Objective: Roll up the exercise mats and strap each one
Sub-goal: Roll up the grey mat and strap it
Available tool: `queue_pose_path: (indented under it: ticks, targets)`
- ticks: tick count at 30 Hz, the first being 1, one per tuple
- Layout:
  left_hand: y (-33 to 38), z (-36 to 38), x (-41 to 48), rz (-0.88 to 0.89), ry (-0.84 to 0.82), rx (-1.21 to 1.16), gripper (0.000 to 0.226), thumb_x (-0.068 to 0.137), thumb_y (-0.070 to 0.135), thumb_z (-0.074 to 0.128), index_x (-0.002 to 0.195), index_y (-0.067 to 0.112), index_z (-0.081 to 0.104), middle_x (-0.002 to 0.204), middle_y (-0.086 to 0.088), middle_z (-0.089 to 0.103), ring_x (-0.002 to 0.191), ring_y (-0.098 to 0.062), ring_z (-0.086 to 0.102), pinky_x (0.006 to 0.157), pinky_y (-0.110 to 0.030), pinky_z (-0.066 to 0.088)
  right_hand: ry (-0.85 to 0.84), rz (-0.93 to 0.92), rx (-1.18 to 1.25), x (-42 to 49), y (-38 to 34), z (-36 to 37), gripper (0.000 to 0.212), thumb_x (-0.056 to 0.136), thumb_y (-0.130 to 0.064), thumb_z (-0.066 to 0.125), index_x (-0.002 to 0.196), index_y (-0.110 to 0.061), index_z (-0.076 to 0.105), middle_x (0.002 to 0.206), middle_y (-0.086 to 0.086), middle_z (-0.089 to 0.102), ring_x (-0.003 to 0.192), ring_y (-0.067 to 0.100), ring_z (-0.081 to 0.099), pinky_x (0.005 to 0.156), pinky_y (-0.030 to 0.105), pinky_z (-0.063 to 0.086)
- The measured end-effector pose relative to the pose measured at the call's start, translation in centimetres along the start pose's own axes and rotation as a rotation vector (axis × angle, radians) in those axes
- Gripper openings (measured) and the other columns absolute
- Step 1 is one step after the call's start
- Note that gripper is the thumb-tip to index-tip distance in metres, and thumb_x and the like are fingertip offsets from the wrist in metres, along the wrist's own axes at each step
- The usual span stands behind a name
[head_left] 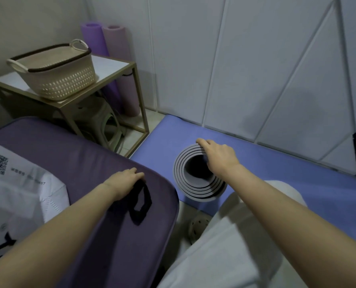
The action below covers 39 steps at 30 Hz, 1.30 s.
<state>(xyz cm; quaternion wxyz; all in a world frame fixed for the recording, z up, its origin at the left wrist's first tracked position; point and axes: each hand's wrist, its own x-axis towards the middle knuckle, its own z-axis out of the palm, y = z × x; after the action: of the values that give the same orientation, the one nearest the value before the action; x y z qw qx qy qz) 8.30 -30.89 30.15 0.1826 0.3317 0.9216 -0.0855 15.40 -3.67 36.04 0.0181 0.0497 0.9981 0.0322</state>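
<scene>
Head view: right hand (216,156) curls its fingers over the grey rolled foam mat (193,190), upright on the flat blue mat (276,169), I judge to stop it uncoiling while left hand (125,179) grips the black fabric strap (141,202) on the purple padded bench (79,146).

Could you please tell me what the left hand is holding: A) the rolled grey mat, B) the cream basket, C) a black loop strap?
C: the left hand curls round the black loop strap on the purple padded surface; the right hand holds the rolled grey mat.
</scene>
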Motion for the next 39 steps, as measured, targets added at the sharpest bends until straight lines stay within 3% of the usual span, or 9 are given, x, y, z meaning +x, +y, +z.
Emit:
queue_pose_path:
  ticks: [6,10,16,19,24,29,33,39]
  targets:
    - [-0.8,-1.7,0.2,-0.06,0.04,0.345,0.043,0.098,0.019,0.042,0.139,0.03,0.037,0.135,-0.003,0.042,0.123,-0.022,0.04,0.097,-0.038,0.03,-0.001,0.014,0.023,0.3,0.6,0.0,0.066,0.091,-0.008,0.053,0.145,-0.027,0.021,0.136,0.003,0.046,0.091,0.033,0.06,0.061,0.032,0.036]
    - [-1.0,-3.0,0.0,-0.034,0.035,0.305,0.037,0.097,0.021,0.037,0.131,0.031,0.048,0.131,0.0,0.048,0.12,-0.021,0.04,0.093,-0.038,0.029,-0.009,0.018,0.021,0.2,0.9,-0.2,0.07,0.088,-0.002,0.052,0.146,-0.027,0.021,0.137,0.004,0.045,0.086,0.032,0.059,0.059,0.032,0.034]
    - [-0.6,-4.9,-0.3,0.043,-0.163,0.259,0.042,0.094,0.012,0.042,0.126,0.035,0.056,0.131,0.003,0.05,0.121,-0.02,0.047,0.091,-0.031,0.035,-0.019,0.033,0.023,-0.2,1.4,-0.4,0.069,0.088,-0.002,0.051,0.146,-0.028,0.021,0.14,0.003,0.044,0.094,0.033,0.059,0.062,0.033,0.035]
    - [-0.3,-5.8,-0.4,0.02,-0.114,0.128,0.04,0.089,0.008,0.044,0.111,0.034,0.064,0.122,0.009,0.058,0.113,-0.016,0.052,0.084,-0.026,0.034,-0.023,0.04,0.028,-0.3,1.6,-0.4,0.069,0.088,-0.002,0.049,0.146,-0.028,0.021,0.141,0.003,0.043,0.095,0.033,0.058,0.063,0.033,0.036]
    - [-0.5,-7.0,-0.3,-0.025,-0.056,-0.092,0.02,0.088,0.02,0.047,0.095,0.024,0.066,0.102,0.003,0.066,0.09,-0.015,0.061,0.082,-0.034,0.051,-0.018,0.036,0.045,-0.2,2.5,-0.3,0.066,0.089,-0.004,0.047,0.146,-0.028,0.023,0.141,0.002,0.044,0.1,0.034,0.057,0.067,0.033,0.036]
    - [0.4,-8.9,-0.1,-0.141,0.269,-0.425,0.019,0.091,0.026,0.048,0.075,0.022,0.059,0.079,-0.001,0.062,0.074,-0.02,0.059,0.065,-0.032,0.045,0.006,0.088,0.09,0.7,4.9,-1.5,0.063,0.09,-0.016,0.053,0.146,-0.026,0.025,0.139,0.006,0.047,0.113,0.034,0.053,0.084,0.04,0.044]
    - [1.9,-10.6,1.7,-0.262,0.508,-0.715,0.021,0.092,0.021,0.045,0.082,0.011,0.06,0.074,-0.008,0.061,0.062,-0.023,0.052,0.057,-0.03,0.038,0.152,0.288,0.268,1.5,8.2,-3.9,0.062,0.086,-0.014,0.058,0.144,-0.016,0.034,0.133,0.018,0.053,0.118,0.038,0.052,0.094,0.042,0.041]
    - [6.0,-13.8,5.8,-0.336,0.55,-1.208,0.024,0.092,0.016,0.04,0.09,0.006,0.062,0.086,-0.01,0.067,0.08,-0.025,0.062,0.059,-0.027,0.04,0.301,0.497,0.468,1.1,13.5,-7.1,0.046,0.08,-0.015,0.064,0.125,-0.015,0.055,0.117,0.02,0.064,0.109,0.04,0.057,0.091,0.041,0.046]
